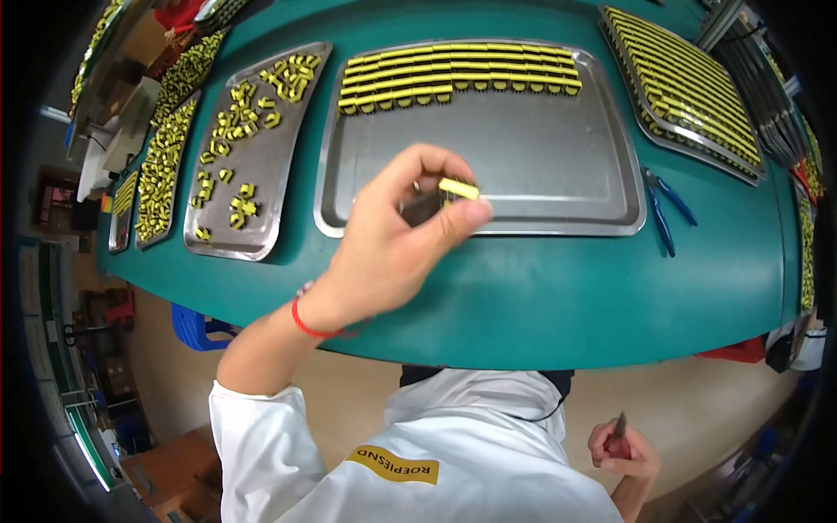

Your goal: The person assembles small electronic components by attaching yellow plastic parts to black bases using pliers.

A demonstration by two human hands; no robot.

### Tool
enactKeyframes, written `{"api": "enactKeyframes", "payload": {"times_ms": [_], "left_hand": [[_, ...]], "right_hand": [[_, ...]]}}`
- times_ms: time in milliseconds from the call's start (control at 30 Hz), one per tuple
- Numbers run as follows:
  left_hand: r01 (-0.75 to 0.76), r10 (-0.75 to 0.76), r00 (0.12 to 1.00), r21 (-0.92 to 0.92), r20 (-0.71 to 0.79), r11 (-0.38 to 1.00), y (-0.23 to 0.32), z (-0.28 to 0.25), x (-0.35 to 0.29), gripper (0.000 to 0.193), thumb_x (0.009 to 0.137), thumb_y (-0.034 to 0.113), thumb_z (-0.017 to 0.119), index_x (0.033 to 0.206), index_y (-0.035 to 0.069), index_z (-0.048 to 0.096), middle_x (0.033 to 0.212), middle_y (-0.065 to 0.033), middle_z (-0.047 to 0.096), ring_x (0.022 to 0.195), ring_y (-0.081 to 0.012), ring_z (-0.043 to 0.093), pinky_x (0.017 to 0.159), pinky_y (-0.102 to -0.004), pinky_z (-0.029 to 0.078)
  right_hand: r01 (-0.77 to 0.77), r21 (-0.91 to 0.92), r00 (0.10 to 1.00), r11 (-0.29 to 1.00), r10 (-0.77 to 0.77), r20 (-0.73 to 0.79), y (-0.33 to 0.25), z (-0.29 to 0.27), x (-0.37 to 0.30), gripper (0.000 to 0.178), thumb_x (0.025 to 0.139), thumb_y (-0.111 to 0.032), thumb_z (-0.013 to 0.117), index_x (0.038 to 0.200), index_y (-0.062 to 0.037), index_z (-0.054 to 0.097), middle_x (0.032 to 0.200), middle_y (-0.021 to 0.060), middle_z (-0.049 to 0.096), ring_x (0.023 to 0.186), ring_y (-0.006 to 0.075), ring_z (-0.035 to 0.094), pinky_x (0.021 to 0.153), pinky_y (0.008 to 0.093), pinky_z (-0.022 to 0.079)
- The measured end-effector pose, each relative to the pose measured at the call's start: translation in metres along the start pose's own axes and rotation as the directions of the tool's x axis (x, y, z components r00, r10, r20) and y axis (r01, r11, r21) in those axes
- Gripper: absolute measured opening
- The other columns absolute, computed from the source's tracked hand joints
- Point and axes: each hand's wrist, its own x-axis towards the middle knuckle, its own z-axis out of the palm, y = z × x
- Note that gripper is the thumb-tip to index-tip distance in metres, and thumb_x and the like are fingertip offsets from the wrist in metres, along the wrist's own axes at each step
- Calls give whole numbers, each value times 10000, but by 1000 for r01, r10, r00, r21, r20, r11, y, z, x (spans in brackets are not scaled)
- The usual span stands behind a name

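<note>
Steady the small yellow-topped rectangular part [459, 189] pinched in the left hand [392, 222]; angle the dark-tipped red tool [620, 427] gripped in the right hand [635, 453] safely away.

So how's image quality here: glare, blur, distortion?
Head view: fisheye bows the edges of the central metal tray, corners fall to black; head view: pale sheen on that tray's bare floor, no blown-out patch there; head view: held yellow part readable in outline, its fine detail soft.
</note>
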Motion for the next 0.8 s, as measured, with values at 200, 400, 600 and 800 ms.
{"api": "enactKeyframes", "payload": {"times_ms": [200,400,600,800], "left_hand": [[179,-169,984,-405,61,897,-22,40,-55,452,937,282,701,1244,-17,557,929,-18,557,713,-66,492,611,-216,390],[14,-22,989,-53,-146,999,-29,48,-76,352,896,102,724,1193,-47,609,939,-52,597,805,-100,539,692,-224,435],[-262,357,890,323,-284,910,-44,46,-75,325,765,-22,754,1068,-72,651,898,-130,654,744,-193,599,650,-272,474],[-346,432,860,310,-273,885,-53,45,-76,348,666,-127,673,1010,-76,668,837,-148,675,720,-219,624,614,-286,499]], "right_hand": [[368,235,929,900,-364,-62,-62,86,66,273,782,94,480,1043,90,560,862,169,564,740,238,578,655,335,476],[226,63,925,972,-234,299,-91,133,134,345,728,134,380,1029,3,489,827,158,598,715,260,610,610,327,462],[-57,59,853,997,18,521,-91,138,149,454,738,136,340,1162,48,477,1008,159,578,887,231,639,642,300,539],[-182,96,787,979,86,610,-89,132,156,500,703,120,339,1178,57,481,1037,176,577,898,258,638,618,324,578]]}}
